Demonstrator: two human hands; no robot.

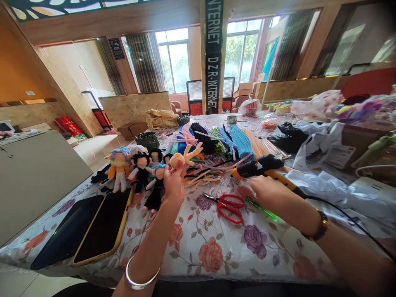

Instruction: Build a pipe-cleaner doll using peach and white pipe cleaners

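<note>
My left hand [175, 181] pinches a small peach-coloured doll body [179, 160] made of fuzzy stems, its limbs pointing up and to the right. Beside it on the left are several finished small dolls [120, 171] with yarn-like hair and clothes. My right hand [268, 190] is closed, fingers curled, just in front of a black and orange glue gun [260, 165] whose nozzle points left; whatever the fingers hold is hidden. Below that hand lies a green see-through tool [262, 209]. Red-handled scissors [230, 207] rest between the hands, blades toward the left.
Two dark phone- or tablet-like devices [103, 227] lie at the front left of the flowered tablecloth [210, 255]. Bundles of coloured fuzzy stems [241, 140] are piled behind my hands. White paper and plastic bags [328, 140] and a black cord [343, 212] are on the right.
</note>
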